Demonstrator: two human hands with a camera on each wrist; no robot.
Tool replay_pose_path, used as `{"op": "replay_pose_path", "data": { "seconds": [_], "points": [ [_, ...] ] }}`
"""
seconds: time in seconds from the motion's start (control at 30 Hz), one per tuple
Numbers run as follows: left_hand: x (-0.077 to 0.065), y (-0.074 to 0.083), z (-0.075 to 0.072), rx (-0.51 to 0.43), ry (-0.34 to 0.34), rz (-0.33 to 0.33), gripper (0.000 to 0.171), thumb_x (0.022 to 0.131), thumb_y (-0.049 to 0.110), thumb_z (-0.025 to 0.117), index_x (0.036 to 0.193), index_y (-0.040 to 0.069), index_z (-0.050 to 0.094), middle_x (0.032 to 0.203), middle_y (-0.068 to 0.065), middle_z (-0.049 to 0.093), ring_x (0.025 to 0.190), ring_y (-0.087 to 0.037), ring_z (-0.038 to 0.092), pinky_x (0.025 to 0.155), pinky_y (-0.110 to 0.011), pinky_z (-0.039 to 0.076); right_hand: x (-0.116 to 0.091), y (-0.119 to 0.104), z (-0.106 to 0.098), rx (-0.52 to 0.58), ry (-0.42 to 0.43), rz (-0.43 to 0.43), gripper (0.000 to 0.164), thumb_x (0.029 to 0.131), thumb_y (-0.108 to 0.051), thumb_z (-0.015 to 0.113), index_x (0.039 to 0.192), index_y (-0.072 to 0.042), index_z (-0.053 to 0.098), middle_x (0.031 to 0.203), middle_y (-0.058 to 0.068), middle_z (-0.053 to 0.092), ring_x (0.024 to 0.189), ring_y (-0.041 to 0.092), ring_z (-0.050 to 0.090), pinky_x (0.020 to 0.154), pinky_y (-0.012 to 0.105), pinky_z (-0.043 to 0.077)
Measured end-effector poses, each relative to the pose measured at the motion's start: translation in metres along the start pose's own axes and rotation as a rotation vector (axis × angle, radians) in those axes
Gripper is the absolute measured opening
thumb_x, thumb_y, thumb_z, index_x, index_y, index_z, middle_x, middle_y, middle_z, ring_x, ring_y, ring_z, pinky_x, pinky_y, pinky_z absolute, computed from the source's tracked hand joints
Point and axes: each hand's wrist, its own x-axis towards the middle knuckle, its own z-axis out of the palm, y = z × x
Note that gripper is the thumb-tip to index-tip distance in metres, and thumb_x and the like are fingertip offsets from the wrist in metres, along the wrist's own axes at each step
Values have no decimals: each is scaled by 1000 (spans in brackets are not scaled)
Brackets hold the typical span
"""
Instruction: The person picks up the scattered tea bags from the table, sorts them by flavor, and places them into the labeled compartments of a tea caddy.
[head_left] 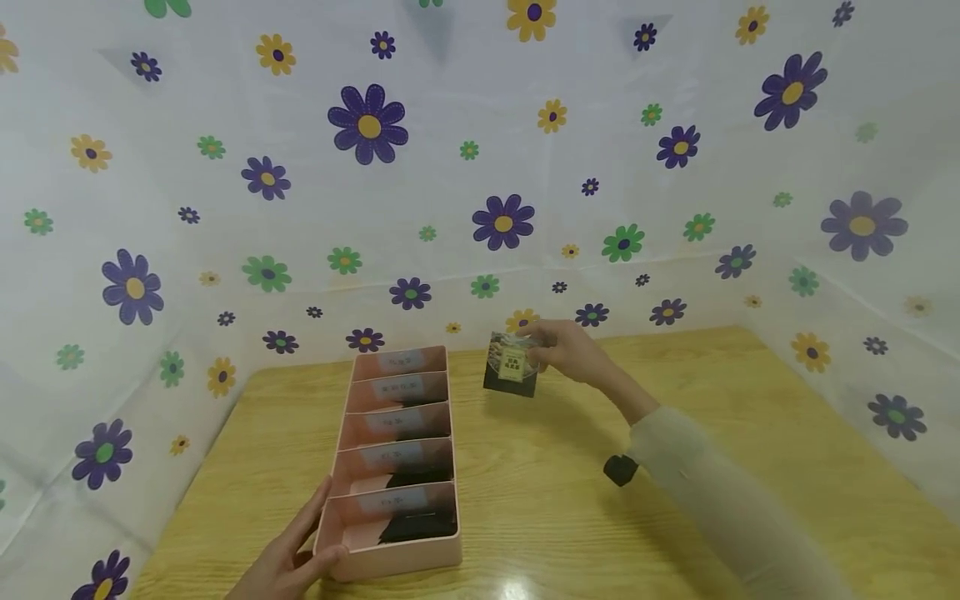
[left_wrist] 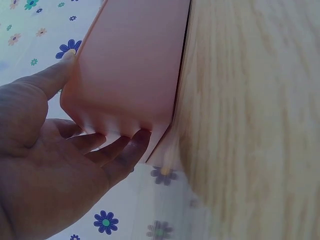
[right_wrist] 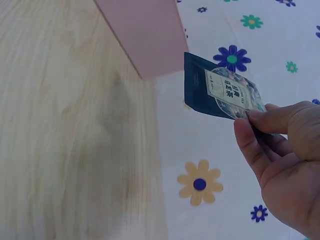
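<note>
My right hand [head_left: 573, 354] pinches a dark square tea sachet [head_left: 512, 364] by its edge, above the table at the far end of the box. In the right wrist view, the sachet [right_wrist: 225, 92] shows a pale label with printed characters, held between thumb and fingers. A long pink divided box [head_left: 397, 557] stands on the table to the left. Its near left corner is gripped by my left hand [head_left: 281, 558]; the left wrist view has that hand's thumb and fingers against the pink walls [left_wrist: 130, 65]. Dark sachets [head_left: 420, 525] lie inside the nearer compartments.
Labelled dividers split the box into several compartments. The wooden table [head_left: 540, 492] ends at a white cloth [head_left: 450, 183] with printed flowers, hanging behind and at the sides. A small black object [head_left: 620, 470] shows beside the right sleeve [head_left: 697, 467].
</note>
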Motion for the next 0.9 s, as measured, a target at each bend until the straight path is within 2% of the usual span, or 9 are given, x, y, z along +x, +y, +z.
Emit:
{"op": "replay_pose_path", "data": {
  "seconds": [0.07,0.13,0.17,0.33,0.4,0.53,0.6,0.77,0.9],
  "points": [
    [0,0,0,-15,0,-4,82,108,16,58,167,10,2,168,-28,3,147,-29,24,91,-29,53,9,-6,6,18,13,-19,38,99,-1,65,138,2,63,89,7,74,76,26,71,72,38,58],
    [-1,1,0,-23,4,-10,82,108,16,58,167,9,2,168,-28,3,147,-41,18,91,-29,53,17,-11,12,40,23,-22,39,99,-1,65,138,2,63,92,8,74,76,22,70,73,37,58],
    [-1,1,0,-26,6,-8,82,107,16,58,167,9,2,168,-28,3,148,-37,20,91,-29,53,21,-14,15,60,27,-23,39,99,0,65,138,2,63,94,10,75,76,22,71,74,37,58],
    [-1,4,0,-25,15,-34,82,107,18,59,167,10,3,169,-26,5,149,-37,20,92,-29,52,35,-24,28,115,27,-27,39,98,2,65,137,3,63,98,16,75,79,30,72,77,41,59],
    [0,5,1,-22,21,-43,82,107,18,59,167,10,4,169,-25,6,148,-44,17,92,-29,52,38,-27,31,117,25,-33,38,98,2,65,137,2,64,98,16,76,80,30,72,77,43,59],
    [-1,4,0,-14,30,-34,82,107,18,60,167,11,6,170,-22,7,148,-32,20,94,-28,51,47,-36,39,95,53,-31,38,99,1,65,136,-1,65,94,12,75,79,24,71,75,38,59],
    [-1,3,-1,-18,33,-25,81,106,17,61,167,12,7,170,-20,7,147,-20,24,95,-27,51,51,-42,43,75,92,-44,37,98,0,65,135,-1,66,93,11,74,78,22,71,69,33,57],
    [-1,-2,-4,-17,2,92,80,107,11,59,166,5,6,168,-27,3,134,13,27,91,-25,53,65,-55,59,61,304,-154,33,97,1,66,129,0,70,95,13,77,75,22,72,63,29,53],
    [-1,-3,-3,-7,-16,167,79,106,7,58,164,-2,5,166,-32,2,125,24,26,88,-25,54,75,-59,75,40,441,-283,28,96,3,68,123,1,73,102,15,77,77,23,73,69,31,58]
  ]
}}
